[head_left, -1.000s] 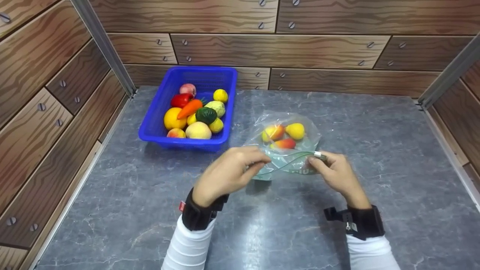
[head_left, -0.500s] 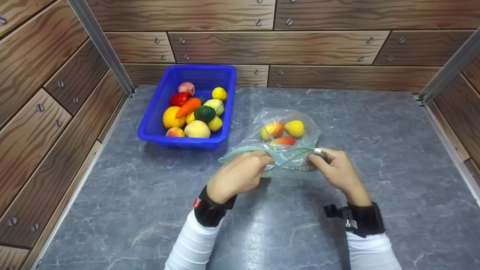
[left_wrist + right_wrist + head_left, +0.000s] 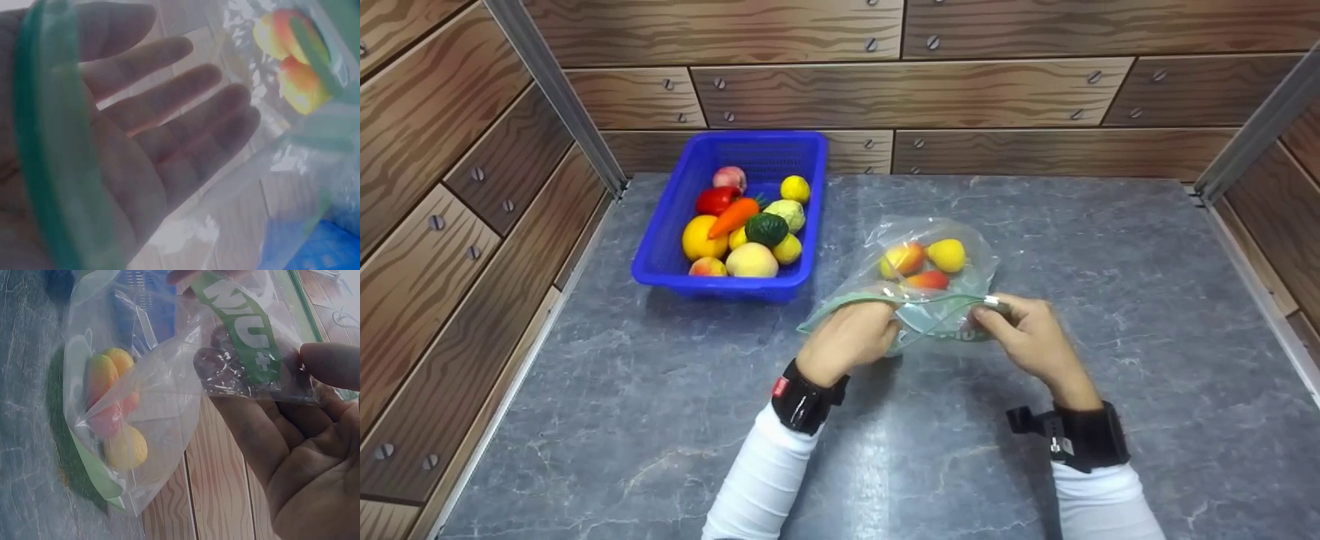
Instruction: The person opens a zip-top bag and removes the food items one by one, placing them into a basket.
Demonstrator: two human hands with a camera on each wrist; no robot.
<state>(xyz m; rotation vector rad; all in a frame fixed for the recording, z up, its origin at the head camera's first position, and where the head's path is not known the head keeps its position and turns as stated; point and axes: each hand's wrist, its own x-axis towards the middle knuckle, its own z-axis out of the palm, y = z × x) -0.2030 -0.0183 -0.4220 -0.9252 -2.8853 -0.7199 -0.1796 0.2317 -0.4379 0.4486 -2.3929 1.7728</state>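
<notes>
A clear zip bag (image 3: 971,279) with a green zip strip lies on the table, holding two red-and-yellow fruits (image 3: 903,259) and a yellow pear (image 3: 946,256). My left hand (image 3: 851,337) reaches into the bag's mouth on its left side. In the left wrist view, the fingers (image 3: 180,121) stretch out straight behind the plastic, apart from the fruits, with the green strip across the palm. My right hand (image 3: 1031,341) pinches the right end of the mouth by the white slider (image 3: 991,301). The right wrist view shows the thumb (image 3: 332,365) pressing the bag's edge, above the green print.
A blue basket (image 3: 641,262) stands left of the bag, filled with several fruits and vegetables, among them a carrot (image 3: 733,218) and a red pepper (image 3: 717,200). Wood-patterned walls (image 3: 960,94) enclose the grey table (image 3: 660,420) at the back and sides.
My left hand has moved from the near edge of the bag's mouth up and into it, and the left side of the mouth has spread. The right hand keeps its pinch almost unmoved.
</notes>
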